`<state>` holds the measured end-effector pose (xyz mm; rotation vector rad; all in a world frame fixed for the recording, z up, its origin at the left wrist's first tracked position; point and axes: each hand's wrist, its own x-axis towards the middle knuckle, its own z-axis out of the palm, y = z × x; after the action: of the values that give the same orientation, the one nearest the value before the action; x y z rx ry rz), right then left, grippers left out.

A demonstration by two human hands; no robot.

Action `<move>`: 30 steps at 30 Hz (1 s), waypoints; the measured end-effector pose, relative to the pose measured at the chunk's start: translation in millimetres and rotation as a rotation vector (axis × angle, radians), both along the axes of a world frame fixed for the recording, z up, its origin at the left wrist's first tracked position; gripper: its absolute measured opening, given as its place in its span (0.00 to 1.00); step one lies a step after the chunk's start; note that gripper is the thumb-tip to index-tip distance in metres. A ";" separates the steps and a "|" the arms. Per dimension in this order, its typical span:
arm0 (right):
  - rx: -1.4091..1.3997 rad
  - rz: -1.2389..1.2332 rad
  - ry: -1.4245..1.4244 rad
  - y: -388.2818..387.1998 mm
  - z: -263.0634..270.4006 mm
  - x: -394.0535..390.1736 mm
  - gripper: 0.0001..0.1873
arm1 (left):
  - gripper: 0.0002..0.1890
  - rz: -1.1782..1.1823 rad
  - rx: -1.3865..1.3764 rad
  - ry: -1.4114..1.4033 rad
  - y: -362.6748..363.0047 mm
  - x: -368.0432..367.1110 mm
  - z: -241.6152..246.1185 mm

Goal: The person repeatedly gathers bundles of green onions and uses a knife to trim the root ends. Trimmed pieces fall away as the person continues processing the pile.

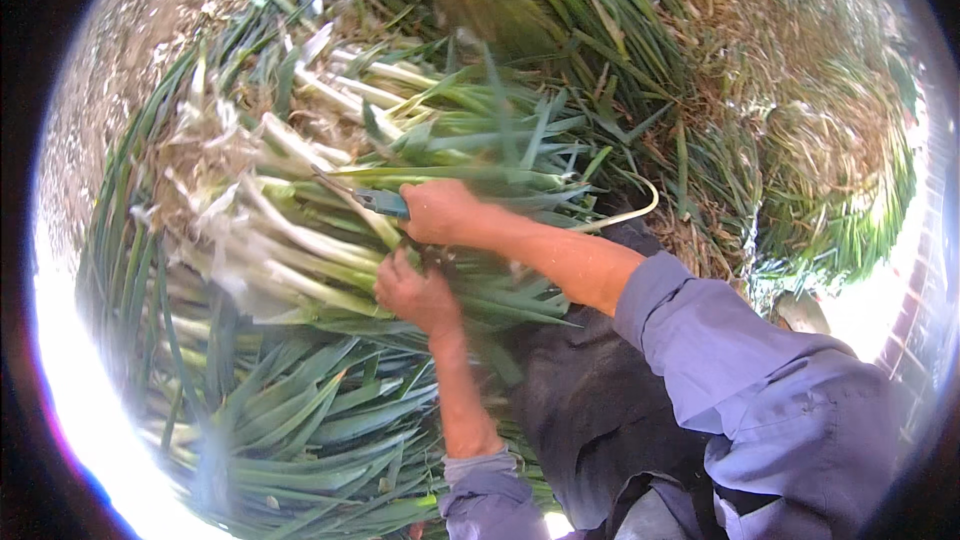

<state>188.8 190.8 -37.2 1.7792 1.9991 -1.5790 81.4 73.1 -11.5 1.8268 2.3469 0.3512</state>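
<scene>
My right hand [442, 211] is closed around the teal handle of a knife [382, 202], whose thin, dark blade points to the upper left over the pale stalks. Just below it, my left hand [416, 292] is curled at the green part of a leek-like stalk [375, 219], its fingers partly hidden and blurred. Under and around both hands lies a heap of leek-like plants [315, 240], with dry, papery roots and white ends to the left and flat green leaves to the right.
More green leaves [322, 420] spread below the hands. Another leafy pile [585, 7] lies at the top, and a bundle with yellowed leaves [832, 165] at the right. Dry plant litter [750, 7] covers ground at the upper right. Dark clothing [607, 405] is close to the heap.
</scene>
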 end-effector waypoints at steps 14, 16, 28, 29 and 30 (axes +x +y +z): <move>-0.229 -0.666 -0.308 -99.0 -38.4 322.1 0.22 | 0.19 0.377 -0.301 -1.381 135.4 229.9 -91.7; -0.243 -0.653 -0.389 -105.2 -51.9 362.6 0.20 | 0.23 0.417 -0.429 -1.466 162.8 279.5 -154.6; -0.189 -0.609 -0.513 -80.1 -145.6 464.0 0.15 | 0.58 0.342 -0.392 -0.357 276.8 375.5 -420.6; -0.169 -0.610 -0.488 -79.4 -148.8 468.6 0.16 | 0.63 0.364 -0.305 -0.390 285.2 368.8 -429.4; -0.176 -0.661 -0.522 -77.5 -152.1 476.4 0.16 | 0.65 0.387 -0.360 -0.337 291.9 362.9 -437.3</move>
<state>665.2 113.3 -189.3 2.5769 1.0673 -1.1383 444.3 365.0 -448.8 1.0630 2.3215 0.2349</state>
